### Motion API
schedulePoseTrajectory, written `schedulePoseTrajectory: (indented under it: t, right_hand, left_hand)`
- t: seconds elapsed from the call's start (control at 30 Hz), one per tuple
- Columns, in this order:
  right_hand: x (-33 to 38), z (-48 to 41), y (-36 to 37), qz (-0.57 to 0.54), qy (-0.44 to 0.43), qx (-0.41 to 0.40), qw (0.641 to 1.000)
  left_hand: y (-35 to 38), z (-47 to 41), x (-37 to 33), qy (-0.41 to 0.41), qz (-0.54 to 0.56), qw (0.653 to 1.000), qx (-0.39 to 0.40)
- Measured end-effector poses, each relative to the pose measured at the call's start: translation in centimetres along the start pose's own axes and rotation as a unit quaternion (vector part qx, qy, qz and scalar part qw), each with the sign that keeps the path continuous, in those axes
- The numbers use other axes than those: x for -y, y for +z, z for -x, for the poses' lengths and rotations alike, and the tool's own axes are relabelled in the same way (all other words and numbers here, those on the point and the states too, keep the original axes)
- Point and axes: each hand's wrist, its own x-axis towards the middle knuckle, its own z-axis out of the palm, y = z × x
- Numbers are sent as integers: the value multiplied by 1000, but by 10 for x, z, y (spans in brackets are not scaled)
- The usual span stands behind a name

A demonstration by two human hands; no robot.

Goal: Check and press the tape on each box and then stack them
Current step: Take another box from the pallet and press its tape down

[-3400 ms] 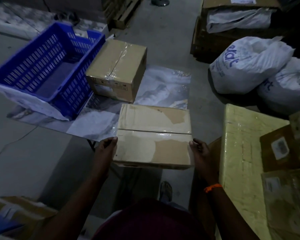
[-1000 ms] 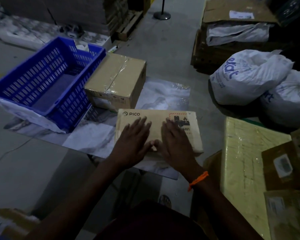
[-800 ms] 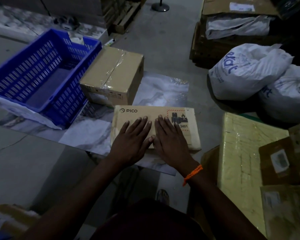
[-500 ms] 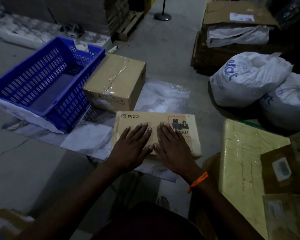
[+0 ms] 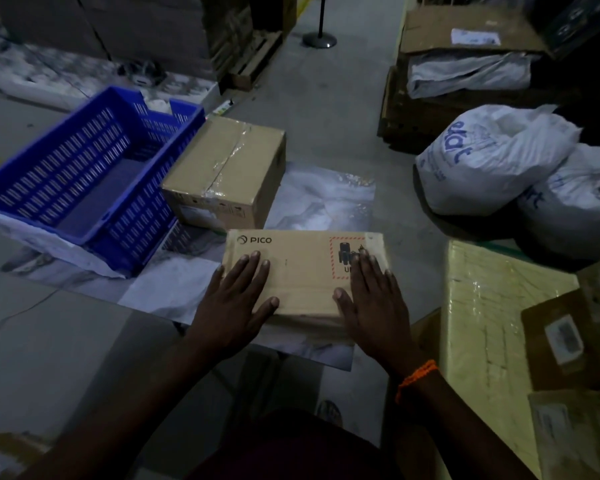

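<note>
My left hand (image 5: 238, 299) and right hand (image 5: 371, 303) lie flat on the PICO box (image 5: 302, 268), fingers straight and spread, one hand near each end. The box rests at the near edge of the marbled sheet (image 5: 323, 202). I judge this is the pressing step. To do it well, I should push evenly along the whole seam without sliding the box off. Behind it stands the taller taped box (image 5: 226, 168), just beside the blue crate (image 5: 84, 174).

One wide-angle view only, from the person's head, facing forward and steeply down. It sits close above the flat box (image 5: 302, 271) at near centre, with the blue crate (image 5: 139, 216) far left, white sacks (image 5: 492, 157) far right, and floor (image 5: 326, 98) beyond.
</note>
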Motion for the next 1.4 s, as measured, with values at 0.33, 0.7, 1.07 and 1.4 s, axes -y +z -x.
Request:
schedulePoseTrajectory:
  t: [0.33, 0.7, 1.07, 1.4]
  right_hand:
    - [-23, -50, -27, -344, 265, 34, 900]
    - [-21, -36, -31, -505, 301, -55, 807]
    - [-5, 56, 32, -430, 291, -65, 852]
    - [8, 27, 47, -225, 75, -71, 969]
  left_hand:
    - [-26, -42, 11, -231, 356, 900, -102]
    - [-30, -13, 10, -221, 538, 793, -183]
    - [44, 66, 13, -343, 518, 775, -119]
    - [40, 33, 1, -159, 219, 954, -134]
